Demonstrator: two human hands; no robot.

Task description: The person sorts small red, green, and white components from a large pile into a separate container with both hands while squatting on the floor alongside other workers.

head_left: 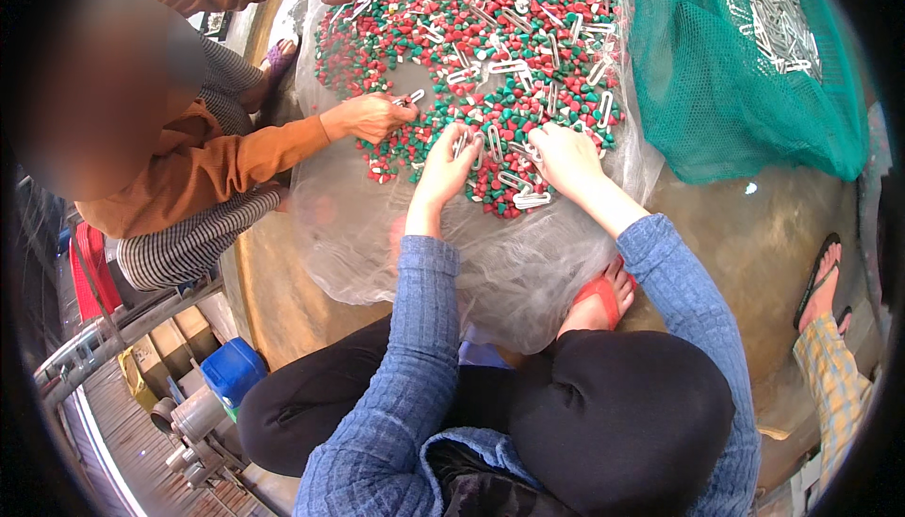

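Small cone-shaped red, green and white pieces (490, 32) lie in a wide heap on a sheer white mesh cloth (377, 234). Long, oval, pale metal links (509, 66) are scattered among them. At the heap's near edge, my left hand (445, 173) is closed, with metal links between thumb and fingers. My right hand (572, 161) is bent over the pieces to its right, its fingertips closed on a metal link (525, 151). A few more links (531, 200) lie just below it, and another link (495, 143) sits between my hands.
Across to the left, a person in an orange sleeve (255, 154) reaches into the heap with both hands, holding links. A green net (716, 112) with many metal links (773, 17) lies at the far right. Another person's sandalled foot (822, 281) is on the right; a blue container (233, 371) stands lower left.
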